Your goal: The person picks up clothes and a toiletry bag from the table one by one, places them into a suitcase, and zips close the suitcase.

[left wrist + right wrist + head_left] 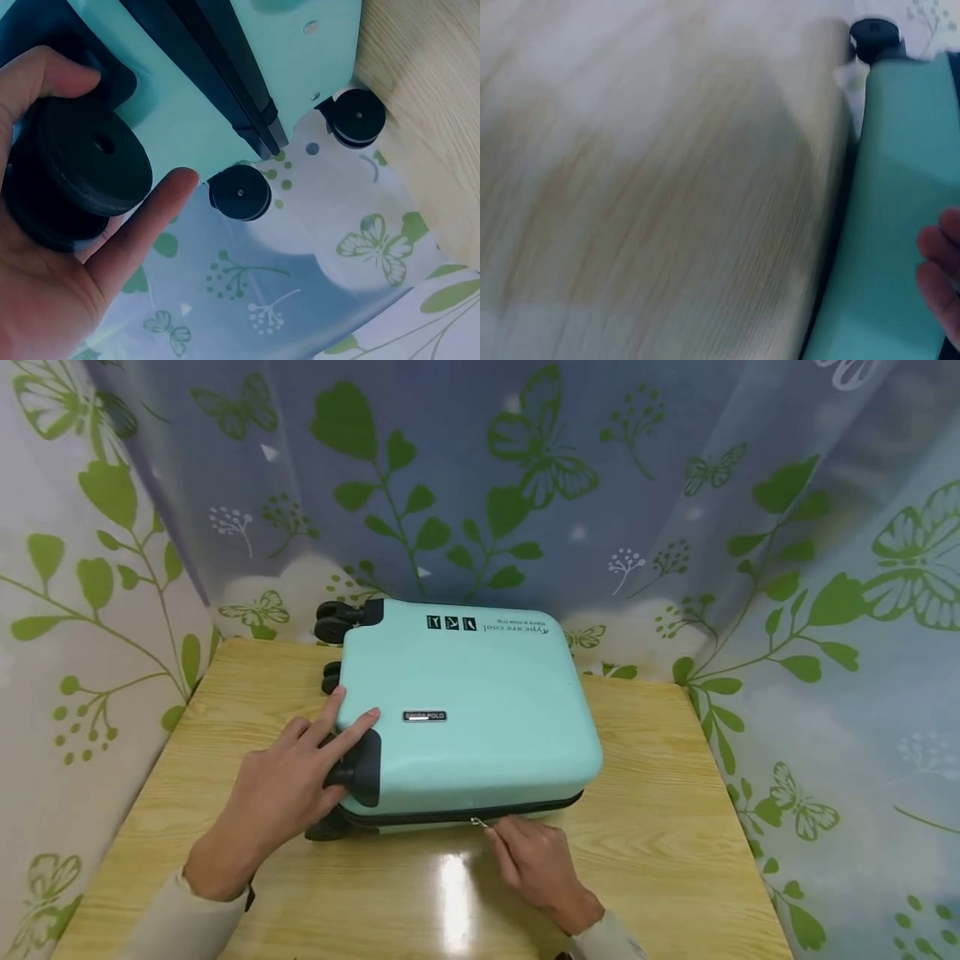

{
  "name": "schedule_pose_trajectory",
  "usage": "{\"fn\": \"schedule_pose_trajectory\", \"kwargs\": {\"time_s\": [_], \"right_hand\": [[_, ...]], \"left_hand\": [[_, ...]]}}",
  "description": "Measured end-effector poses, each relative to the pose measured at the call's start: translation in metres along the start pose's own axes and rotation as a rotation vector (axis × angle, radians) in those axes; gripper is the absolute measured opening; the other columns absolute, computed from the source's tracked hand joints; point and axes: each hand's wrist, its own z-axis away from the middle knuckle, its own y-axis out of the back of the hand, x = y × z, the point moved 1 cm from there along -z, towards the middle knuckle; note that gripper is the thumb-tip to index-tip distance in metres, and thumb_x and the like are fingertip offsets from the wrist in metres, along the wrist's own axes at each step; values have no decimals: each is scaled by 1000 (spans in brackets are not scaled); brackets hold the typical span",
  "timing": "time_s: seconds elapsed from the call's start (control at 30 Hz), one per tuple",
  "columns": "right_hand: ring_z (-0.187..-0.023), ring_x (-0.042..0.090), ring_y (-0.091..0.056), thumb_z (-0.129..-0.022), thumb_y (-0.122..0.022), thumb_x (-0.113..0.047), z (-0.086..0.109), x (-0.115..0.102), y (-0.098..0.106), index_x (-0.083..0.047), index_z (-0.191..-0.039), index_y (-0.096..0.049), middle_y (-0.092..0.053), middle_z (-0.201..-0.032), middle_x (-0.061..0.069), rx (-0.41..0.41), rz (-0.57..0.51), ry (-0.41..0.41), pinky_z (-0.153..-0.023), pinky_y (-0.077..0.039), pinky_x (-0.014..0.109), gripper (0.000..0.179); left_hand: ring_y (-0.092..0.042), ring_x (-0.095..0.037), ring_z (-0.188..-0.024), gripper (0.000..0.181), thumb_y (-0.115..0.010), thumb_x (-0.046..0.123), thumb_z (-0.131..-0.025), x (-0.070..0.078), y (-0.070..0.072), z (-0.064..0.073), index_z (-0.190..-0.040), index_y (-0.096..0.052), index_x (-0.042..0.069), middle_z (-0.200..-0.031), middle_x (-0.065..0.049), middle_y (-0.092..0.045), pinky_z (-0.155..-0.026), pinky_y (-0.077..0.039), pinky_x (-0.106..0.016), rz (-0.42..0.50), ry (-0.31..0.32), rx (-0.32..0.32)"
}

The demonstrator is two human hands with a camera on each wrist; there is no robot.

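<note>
A mint-green hard-shell suitcase [472, 693] lies flat, its wheeled end toward the left. At its near left corner, my left hand [281, 789] presses with straight, spread fingers on the shell. A black wheel [94, 161] sits between that hand's thumb and fingers in the left wrist view. My right hand [536, 860] pinches a small metal zipper pull [477, 822] at the near side. That pull hangs on the black zipper [442, 817] running along the suitcase's edge. In the right wrist view only the fingertips [937, 277] show, and the pull is hidden.
Under the suitcase is a light wooden table [652, 827]. A patterned curtain [465, 468] with leaves and butterflies hangs behind and at both sides. More black wheels [335, 621] stick out from the suitcase's left end, past the shell.
</note>
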Motion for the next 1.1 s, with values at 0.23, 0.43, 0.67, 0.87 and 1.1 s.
{"fn": "schedule_pose_trajectory", "kwargs": {"time_s": [0.23, 0.43, 0.67, 0.87, 1.1], "right_hand": [[-54, -2, -40, -112, -62, -26, 6, 17, 11, -20, -80, -63, -50, -65, -12, -2, -84, -47, -51, -35, 12, 33], [-56, -1, -45, -113, -61, -27, 6, 21, 13, -16, -82, -70, -54, -67, -12, 22, -121, -49, -53, -41, 16, 34], [-56, -2, -43, -117, -53, -31, 5, 15, 9, -19, -87, -67, -53, -68, -12, 28, -68, -2, -51, -40, 14, 35], [-56, -1, -58, -114, -54, -28, 3, 7, 4, -20, -87, -67, -64, -71, -11, -36, -60, -65, -51, -44, 12, 31], [-49, -1, -52, -111, -64, -33, -6, -6, -5, -18, -84, -66, -64, -65, -11, -32, 39, -124, -46, -37, 10, 31]], "left_hand": [[-65, -32, -100, 116, -104, 30, -71, -1, -2, -4, -169, -43, 35, -172, -15, -44, -41, -26, -25, 45, -8, -2], [-63, -30, -95, 112, -102, 26, -74, -1, -1, -5, -169, -43, 36, -173, -14, -43, -42, -23, -24, 81, -10, -6], [-67, -34, -105, 117, -102, 31, -74, -3, 6, -5, -171, -37, 36, -176, -15, -38, -43, -29, -25, 62, -8, -66], [-53, -45, -145, 114, -101, 23, -75, 5, 14, -5, -171, -39, 22, -178, -21, -31, -97, -60, -55, 17, -34, -118], [-29, -48, -163, 109, -81, -9, -80, 18, 6, -12, -173, -34, 21, -180, -16, -28, -102, -58, -55, 61, -118, -139]]}}
